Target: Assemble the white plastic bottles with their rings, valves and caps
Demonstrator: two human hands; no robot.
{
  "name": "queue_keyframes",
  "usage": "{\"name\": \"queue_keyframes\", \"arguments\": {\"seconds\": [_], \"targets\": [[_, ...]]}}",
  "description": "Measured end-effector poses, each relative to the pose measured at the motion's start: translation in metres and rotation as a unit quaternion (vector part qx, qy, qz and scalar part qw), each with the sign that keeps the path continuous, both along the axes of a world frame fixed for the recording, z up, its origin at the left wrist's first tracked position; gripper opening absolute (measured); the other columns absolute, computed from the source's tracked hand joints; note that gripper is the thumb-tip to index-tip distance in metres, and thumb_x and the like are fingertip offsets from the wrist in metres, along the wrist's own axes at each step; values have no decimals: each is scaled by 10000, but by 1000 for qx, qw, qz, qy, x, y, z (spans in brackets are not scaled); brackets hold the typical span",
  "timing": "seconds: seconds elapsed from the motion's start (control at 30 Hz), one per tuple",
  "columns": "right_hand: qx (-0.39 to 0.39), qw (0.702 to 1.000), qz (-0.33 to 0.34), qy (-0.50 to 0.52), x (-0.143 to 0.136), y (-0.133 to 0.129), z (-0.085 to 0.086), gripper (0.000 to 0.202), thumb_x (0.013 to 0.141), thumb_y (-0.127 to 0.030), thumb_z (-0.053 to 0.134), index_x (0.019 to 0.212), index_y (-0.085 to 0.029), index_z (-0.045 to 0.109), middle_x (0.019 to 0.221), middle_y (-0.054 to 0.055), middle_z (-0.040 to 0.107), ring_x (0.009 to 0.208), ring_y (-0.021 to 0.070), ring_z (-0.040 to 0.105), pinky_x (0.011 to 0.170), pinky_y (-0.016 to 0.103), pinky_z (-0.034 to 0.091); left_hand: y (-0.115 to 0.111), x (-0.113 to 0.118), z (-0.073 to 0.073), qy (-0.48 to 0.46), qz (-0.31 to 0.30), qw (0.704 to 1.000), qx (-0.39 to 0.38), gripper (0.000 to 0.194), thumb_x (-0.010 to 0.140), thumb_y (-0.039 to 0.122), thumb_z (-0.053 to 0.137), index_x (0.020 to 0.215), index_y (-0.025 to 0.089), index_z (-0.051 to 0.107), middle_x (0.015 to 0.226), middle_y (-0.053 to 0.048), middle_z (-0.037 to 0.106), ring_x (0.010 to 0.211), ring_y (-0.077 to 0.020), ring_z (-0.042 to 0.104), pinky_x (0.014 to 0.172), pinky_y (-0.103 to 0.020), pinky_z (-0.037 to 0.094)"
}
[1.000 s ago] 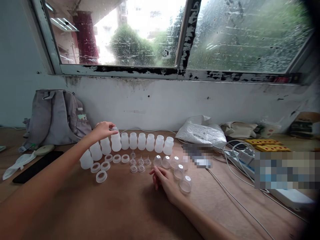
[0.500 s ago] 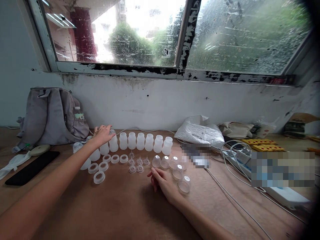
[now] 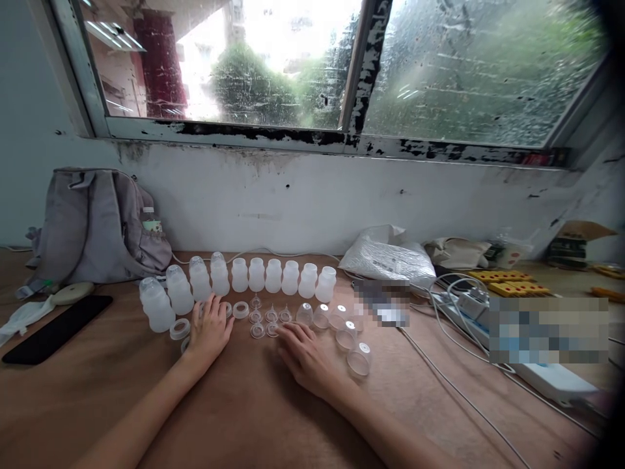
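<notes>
My left hand [image 3: 211,329] lies over the white collar rings, its fingers stretched forward and apart. It hides some of them; one white ring [image 3: 241,310] shows to its right and another ring [image 3: 180,329] to its left. My right hand [image 3: 303,352] rests palm down with fingers extended, the fingertips beside the clear bottle nipples [image 3: 271,315]. Nothing shows in its grasp. Behind the hands stands a curved row of frosted baby bottles [image 3: 274,276]. Those at the left end, such as the capped bottle [image 3: 180,291], carry clear domed caps. Several loose clear caps [image 3: 346,337] stand right of my right hand.
A grey backpack [image 3: 92,225] leans on the wall at the left, with a black flat case [image 3: 58,329] in front. On the right are a silver padded bag [image 3: 389,254], cables, a white power strip [image 3: 556,384] and yellow blocks [image 3: 517,286].
My left hand has left the top of a bottle at the back and come down over the rings. That bottle now shows a clear cap. My right hand has shifted slightly left, its fingers extended further.
</notes>
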State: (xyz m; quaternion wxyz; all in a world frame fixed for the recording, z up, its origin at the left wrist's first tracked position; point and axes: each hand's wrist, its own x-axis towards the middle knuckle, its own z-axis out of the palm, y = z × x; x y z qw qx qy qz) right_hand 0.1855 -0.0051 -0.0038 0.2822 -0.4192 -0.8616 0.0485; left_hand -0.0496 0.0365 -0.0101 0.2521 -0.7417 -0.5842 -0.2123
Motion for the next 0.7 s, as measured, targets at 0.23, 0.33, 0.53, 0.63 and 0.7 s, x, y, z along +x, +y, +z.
{"name": "queue_keyframes", "arguments": {"seconds": [0.23, 0.33, 0.53, 0.63, 0.7], "targets": [[-62, 995, 19, -81, 0, 3, -2, 446, 863, -371, 394, 1293, -259, 352, 1348, 57, 356, 1264, 248, 231, 1011, 441, 243, -8, 7, 4, -36, -67, 997, 23, 149, 810, 226, 439, 835, 146, 562, 1119, -148, 541, 1117, -294, 418, 922, -472, 296], [-66, 996, 37, -48, 0, 1, 1, 414, 851, -346, 428, 1253, -250, 410, 1308, 61, 409, 1235, 233, 282, 1003, 423, 259, -13, 11, 6, -101, -150, 983, 31, 113, 815, 239, 446, 786, 162, 523, 1081, -123, 548, 1043, -257, 478, 865, -405, 374], [-108, 984, 127, 59, -1, -8, 11, 197, 835, -250, 454, 926, -212, 624, 985, 49, 613, 1014, 185, 476, 893, 323, 377, -29, 14, 14, -117, -382, 916, -25, 115, 784, 252, 516, 849, 173, 465, 990, -96, 585, 916, -201, 538, 803, -350, 420], [-137, 977, 130, 100, 0, -10, 10, 179, 822, -223, 462, 843, -188, 636, 888, 53, 610, 903, 167, 527, 799, 278, 422, -35, 18, 14, -110, -441, 889, -60, 209, 761, 297, 561, 891, 179, 447, 996, -90, 593, 909, -199, 536, 811, -357, 416], [-152, 974, 115, 119, 1, -11, 9, 167, 812, -219, 473, 802, -176, 634, 890, 57, 588, 834, 150, 543, 745, 256, 433, -37, 22, 13, -123, -446, 883, -79, 251, 753, 335, 574, 900, 183, 440, 986, -84, 596, 892, -197, 537, 801, -357, 419]]}}
